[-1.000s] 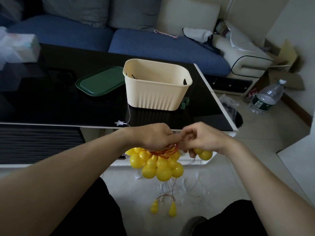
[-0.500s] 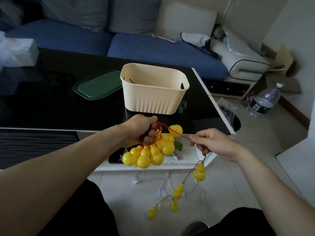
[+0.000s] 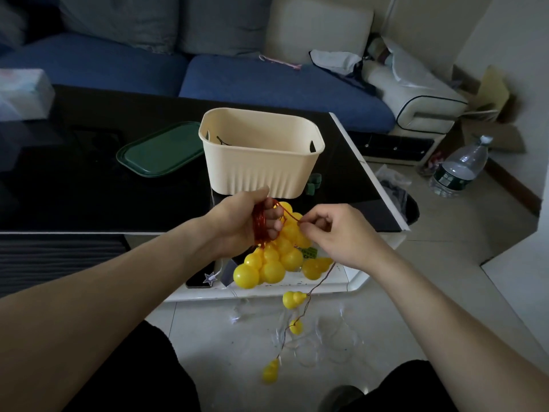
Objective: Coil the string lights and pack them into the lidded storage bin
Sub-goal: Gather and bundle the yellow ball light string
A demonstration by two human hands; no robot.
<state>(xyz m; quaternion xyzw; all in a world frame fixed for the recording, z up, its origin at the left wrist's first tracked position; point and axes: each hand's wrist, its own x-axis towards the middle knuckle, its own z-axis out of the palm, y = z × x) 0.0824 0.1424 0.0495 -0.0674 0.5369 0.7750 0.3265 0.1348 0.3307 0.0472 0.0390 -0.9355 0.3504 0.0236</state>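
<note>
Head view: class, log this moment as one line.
left hand: holds red wire coil | right hand: pinches wire | yellow gourd bulbs: hanging | cream plastic bin: open | green lid: on table

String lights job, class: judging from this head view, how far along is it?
Done: most yellow gourd-shaped bulbs hang bunched from red wire loops in the left hand. In hand: the right hand pinches the wire. Left: three trailing bulbs, then packing the cream ribbed bin and fitting the green lid.

— What am I wearing, from up here?
— Both forearms are bare, no sleeves, with black trousers [image 3: 142, 376] at lower left and lower right and a dark shoe [image 3: 341, 396] at bottom centre.
</note>
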